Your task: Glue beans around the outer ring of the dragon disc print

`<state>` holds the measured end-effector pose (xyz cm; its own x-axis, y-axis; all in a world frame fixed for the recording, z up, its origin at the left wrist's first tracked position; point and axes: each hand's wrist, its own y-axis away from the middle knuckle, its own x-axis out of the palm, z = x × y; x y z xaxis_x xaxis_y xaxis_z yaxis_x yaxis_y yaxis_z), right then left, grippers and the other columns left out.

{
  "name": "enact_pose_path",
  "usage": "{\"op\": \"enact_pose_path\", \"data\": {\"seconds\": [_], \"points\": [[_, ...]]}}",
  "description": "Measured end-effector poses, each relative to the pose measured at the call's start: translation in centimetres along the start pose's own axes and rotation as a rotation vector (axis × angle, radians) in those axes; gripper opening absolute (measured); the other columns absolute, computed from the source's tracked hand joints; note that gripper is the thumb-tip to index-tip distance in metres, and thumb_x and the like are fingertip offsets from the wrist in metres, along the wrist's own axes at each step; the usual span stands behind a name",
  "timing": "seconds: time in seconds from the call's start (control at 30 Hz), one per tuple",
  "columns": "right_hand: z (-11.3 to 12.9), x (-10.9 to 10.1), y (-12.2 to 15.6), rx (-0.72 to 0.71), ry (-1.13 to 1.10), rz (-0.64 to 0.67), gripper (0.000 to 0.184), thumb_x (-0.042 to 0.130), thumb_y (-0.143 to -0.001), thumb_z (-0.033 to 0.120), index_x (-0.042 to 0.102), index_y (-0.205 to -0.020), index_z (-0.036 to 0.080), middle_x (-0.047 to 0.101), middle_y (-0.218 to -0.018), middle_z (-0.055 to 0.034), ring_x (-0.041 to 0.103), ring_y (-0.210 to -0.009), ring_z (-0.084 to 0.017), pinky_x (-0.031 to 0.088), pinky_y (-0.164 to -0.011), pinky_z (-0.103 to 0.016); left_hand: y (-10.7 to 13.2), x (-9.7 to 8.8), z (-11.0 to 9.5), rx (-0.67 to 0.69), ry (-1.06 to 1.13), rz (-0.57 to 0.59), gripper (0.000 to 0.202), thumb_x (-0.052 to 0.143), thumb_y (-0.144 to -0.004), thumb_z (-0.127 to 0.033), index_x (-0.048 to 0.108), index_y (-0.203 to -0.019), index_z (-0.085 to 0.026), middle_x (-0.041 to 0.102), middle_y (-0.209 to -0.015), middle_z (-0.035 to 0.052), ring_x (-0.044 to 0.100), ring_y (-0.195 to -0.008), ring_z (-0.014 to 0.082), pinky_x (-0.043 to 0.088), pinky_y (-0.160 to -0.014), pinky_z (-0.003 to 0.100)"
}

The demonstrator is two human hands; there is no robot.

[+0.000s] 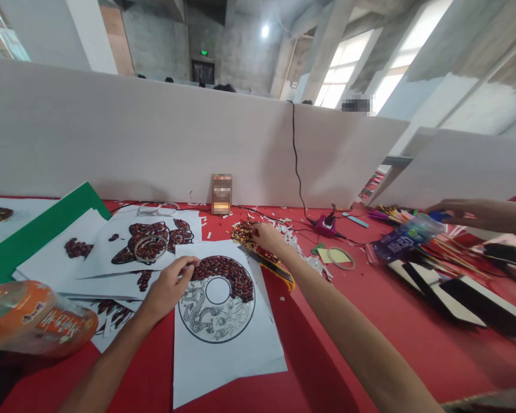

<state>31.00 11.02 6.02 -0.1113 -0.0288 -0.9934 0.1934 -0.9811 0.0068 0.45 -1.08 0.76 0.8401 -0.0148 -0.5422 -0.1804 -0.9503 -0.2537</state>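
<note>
A white sheet (227, 367) lies before me, printed with a ring of dragon line art (198, 315). Dark red-brown beans (223, 267) cover the ring's upper and right part. My left hand (172, 287) rests at the ring's upper left, fingers loosely extended, fingertips touching the beans' edge. Beyond the sheet, my right hand (267, 238) is at a heap of small yellow and red kernels or seeds (241, 230). Its fingers are bent together over the heap; anything between them is hidden. A dark strip with a yellow-orange edge (277, 267) lies under my right wrist.
Bean-covered sheets (129, 269), a green board (83, 201) and an orange-labelled plastic jar (47, 321) lie left. A purple power adapter (325, 225), tape ring (341, 258) and paper scraps lie right. Another person's hand (456, 212) is near a blue plastic bag (408, 238). A white partition (155, 137) stands behind.
</note>
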Motion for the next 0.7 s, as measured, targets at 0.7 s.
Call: {"op": "enact_pose_path", "data": {"seconds": [0.7], "points": [[-1.5, 0.2, 0.2, -0.125, -0.029, 0.077, 0.017, 0.059, -0.089, 0.008, 0.074, -0.097, 0.011, 0.074, -0.100, -0.0135, 0.067, -0.094, -0.020, 0.047, -0.086, -0.027, 0.1, -0.2, -0.2, -0.018, 0.010, 0.024, 0.033, 0.041, -0.100, -0.043, 0.064, -0.115, -0.024, 0.069, -0.122, 0.0070, 0.064, -0.112, 0.0236, 0.052, -0.093, 0.035]]}}
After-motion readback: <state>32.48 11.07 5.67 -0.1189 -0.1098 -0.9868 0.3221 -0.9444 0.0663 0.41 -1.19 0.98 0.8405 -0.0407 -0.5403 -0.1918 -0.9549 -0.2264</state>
